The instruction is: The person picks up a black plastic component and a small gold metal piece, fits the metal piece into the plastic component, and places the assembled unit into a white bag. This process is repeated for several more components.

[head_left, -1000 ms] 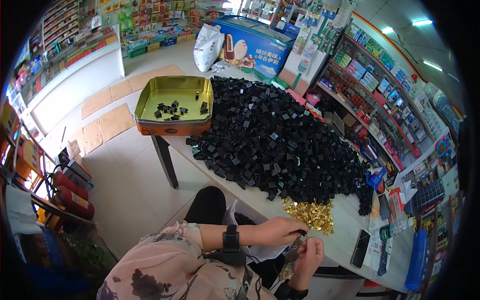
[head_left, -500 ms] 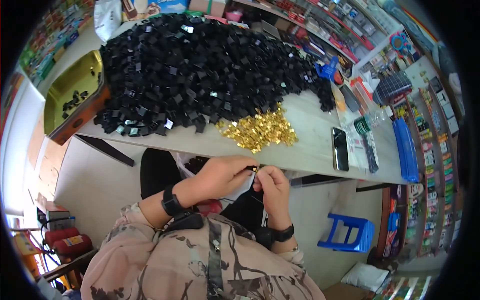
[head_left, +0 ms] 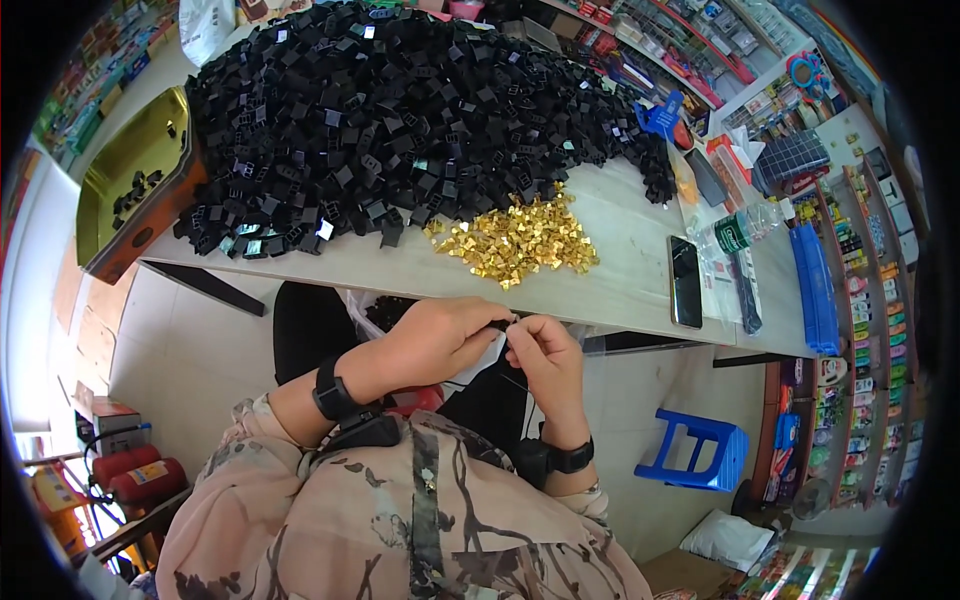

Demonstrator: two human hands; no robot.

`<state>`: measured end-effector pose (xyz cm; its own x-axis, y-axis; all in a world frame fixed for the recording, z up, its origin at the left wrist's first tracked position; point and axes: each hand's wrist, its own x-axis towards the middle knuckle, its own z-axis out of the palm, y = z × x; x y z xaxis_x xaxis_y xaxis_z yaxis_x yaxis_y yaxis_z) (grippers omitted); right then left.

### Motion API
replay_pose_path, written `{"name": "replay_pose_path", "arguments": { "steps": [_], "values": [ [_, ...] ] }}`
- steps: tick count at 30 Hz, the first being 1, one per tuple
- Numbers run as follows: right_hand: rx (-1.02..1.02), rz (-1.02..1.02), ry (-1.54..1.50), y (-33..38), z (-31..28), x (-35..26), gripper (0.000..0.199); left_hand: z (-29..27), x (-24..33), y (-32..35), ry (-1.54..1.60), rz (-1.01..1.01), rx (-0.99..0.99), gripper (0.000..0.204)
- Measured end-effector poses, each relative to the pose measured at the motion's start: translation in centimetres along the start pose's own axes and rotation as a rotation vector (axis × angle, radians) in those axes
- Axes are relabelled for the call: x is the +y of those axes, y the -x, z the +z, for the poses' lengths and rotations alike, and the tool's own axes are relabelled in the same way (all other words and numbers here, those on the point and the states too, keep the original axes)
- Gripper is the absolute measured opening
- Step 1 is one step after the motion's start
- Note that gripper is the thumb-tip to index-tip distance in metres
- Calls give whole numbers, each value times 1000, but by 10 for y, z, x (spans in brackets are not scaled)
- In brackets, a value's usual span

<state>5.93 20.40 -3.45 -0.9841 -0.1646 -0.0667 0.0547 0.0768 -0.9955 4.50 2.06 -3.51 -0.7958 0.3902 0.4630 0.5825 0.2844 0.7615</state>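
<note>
Since half-second back, my view tilted slightly; hands stay together below table edge [head_left: 620, 300]. Left hand [head_left: 440, 340] and right hand [head_left: 545, 360] pinch small black part [head_left: 503, 325] between fingertips, held just under gold clip pile [head_left: 515, 240]. Black parts heap [head_left: 400, 120] beyond, phone [head_left: 685, 280] right.

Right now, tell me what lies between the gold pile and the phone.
Head view: only bare tabletop between the gold pile and the phone.
</note>
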Motion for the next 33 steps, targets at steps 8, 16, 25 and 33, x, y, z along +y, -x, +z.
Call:
{"name": "replay_pose_path", "arguments": {
  "steps": [8, 16, 25, 33],
  "values": [
    [-152, 168, -91, -11, -6, -8, 15, -2, 0, 0, 54, 41, 24, 26],
    [-134, 116, -324, -18, -1, -10, 13, -8, -1, -10, 62, 54, 82, 26],
    [-180, 165, -119, -25, -10, -17, 15, -11, -6, -13, -3, 98, 41, 24],
    [197, -170, 459, -56, -27, -21, 20, -21, -20, -36, 535, -350, 32, 23]
  ]
}}
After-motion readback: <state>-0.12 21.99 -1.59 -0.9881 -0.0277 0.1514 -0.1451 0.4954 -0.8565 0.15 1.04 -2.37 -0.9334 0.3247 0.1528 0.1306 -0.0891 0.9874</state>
